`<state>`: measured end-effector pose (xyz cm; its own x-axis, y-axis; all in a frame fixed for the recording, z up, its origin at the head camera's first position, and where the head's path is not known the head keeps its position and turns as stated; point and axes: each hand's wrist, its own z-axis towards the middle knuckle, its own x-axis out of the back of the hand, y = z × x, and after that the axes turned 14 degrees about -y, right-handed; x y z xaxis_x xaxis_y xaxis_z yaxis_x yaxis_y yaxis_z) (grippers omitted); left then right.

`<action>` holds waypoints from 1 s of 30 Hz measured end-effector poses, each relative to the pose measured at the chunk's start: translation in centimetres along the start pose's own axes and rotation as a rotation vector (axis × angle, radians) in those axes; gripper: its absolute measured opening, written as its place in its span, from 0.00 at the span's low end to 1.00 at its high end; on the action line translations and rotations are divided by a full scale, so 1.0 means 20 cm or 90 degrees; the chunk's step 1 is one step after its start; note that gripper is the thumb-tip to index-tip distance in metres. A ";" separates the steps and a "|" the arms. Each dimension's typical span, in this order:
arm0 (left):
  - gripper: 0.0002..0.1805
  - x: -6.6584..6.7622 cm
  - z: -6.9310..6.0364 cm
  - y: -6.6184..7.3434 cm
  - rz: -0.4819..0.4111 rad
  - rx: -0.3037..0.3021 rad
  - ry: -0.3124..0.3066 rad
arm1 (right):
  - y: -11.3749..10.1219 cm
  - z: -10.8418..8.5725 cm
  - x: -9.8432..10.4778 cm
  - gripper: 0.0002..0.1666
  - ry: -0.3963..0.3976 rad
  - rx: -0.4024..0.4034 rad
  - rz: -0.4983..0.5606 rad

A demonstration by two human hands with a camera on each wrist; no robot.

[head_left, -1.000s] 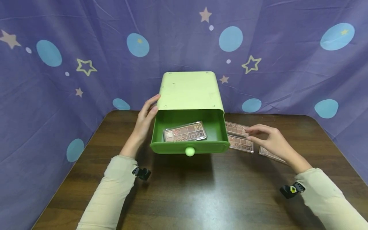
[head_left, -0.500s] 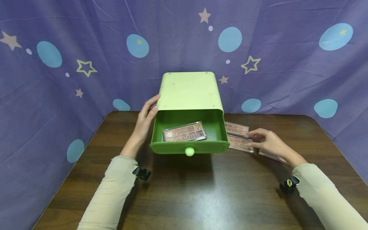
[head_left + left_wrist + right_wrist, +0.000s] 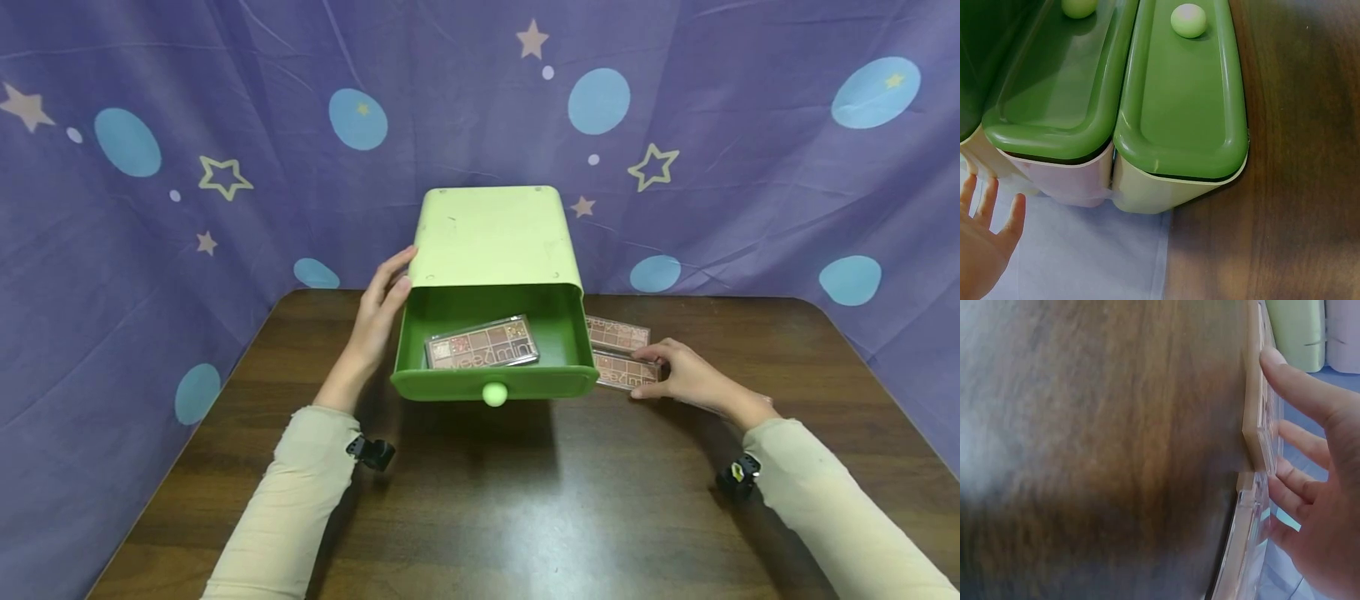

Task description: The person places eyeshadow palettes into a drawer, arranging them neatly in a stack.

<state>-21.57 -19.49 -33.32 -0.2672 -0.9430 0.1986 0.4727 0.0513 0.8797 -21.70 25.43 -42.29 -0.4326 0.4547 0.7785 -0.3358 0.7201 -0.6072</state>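
Observation:
A green drawer box (image 3: pixel 491 237) stands at the table's middle with its top drawer (image 3: pixel 420 383) pulled out. An eyeshadow palette (image 3: pixel 483 343) lies slanted inside that drawer. My left hand (image 3: pixel 371 325) rests against the box's left side, fingers fairly straight, also seen as a left hand (image 3: pixel 988 244) in the left wrist view. To the right of the box, my right hand (image 3: pixel 686 375) holds another eyeshadow palette (image 3: pixel 624 372) by its right end, thumb on the near edge and fingers on the far edge. In the right wrist view the thumb touches this palette (image 3: pixel 1252 425).
Behind the held palette lies another palette (image 3: pixel 617 333). One more palette (image 3: pixel 761 400) is mostly hidden under my right hand and wrist. Lower green drawers (image 3: pixel 1185 106) with round knobs are closed. A purple patterned curtain (image 3: pixel 480 100) hangs behind the wooden table (image 3: pixel 480 500).
My right hand has come down and closed in on the nearer palette, its thumb now at the near edge. The left hand, the box and the palette in the drawer stay put.

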 end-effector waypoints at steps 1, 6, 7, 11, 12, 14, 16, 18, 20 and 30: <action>0.27 0.00 0.00 0.00 0.001 0.000 0.000 | 0.00 0.00 0.00 0.43 -0.002 -0.002 -0.010; 0.27 0.00 0.00 0.00 -0.006 -0.003 0.002 | -0.02 0.00 -0.01 0.46 -0.004 -0.007 -0.064; 0.27 0.00 0.00 0.00 -0.008 -0.004 0.002 | -0.02 0.01 -0.01 0.46 -0.002 -0.007 -0.071; 0.27 0.00 0.00 0.00 -0.009 -0.004 0.002 | -0.02 0.01 -0.02 0.43 0.010 -0.002 -0.077; 0.27 0.00 0.00 0.00 -0.009 -0.003 0.001 | -0.02 0.01 -0.03 0.43 0.012 0.001 -0.075; 0.27 0.00 0.00 0.00 -0.006 -0.001 0.000 | -0.01 0.00 -0.03 0.42 0.017 0.005 -0.069; 0.27 0.00 0.00 0.00 -0.005 0.000 -0.001 | -0.01 0.00 -0.03 0.42 0.024 0.009 -0.066; 0.27 0.00 0.00 -0.01 -0.006 -0.002 -0.002 | -0.01 -0.01 -0.03 0.42 0.032 0.011 -0.068; 0.27 0.00 0.00 -0.01 -0.006 -0.005 -0.002 | -0.02 -0.01 -0.03 0.42 0.042 0.013 -0.074; 0.27 0.00 0.00 -0.01 -0.008 -0.009 0.001 | -0.05 -0.07 0.00 0.39 0.092 0.042 -0.077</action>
<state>-21.66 -19.51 -33.49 -0.2721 -0.9438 0.1876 0.4809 0.0355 0.8761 -20.22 25.41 -41.44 -0.2633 0.4412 0.8579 -0.4337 0.7403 -0.5137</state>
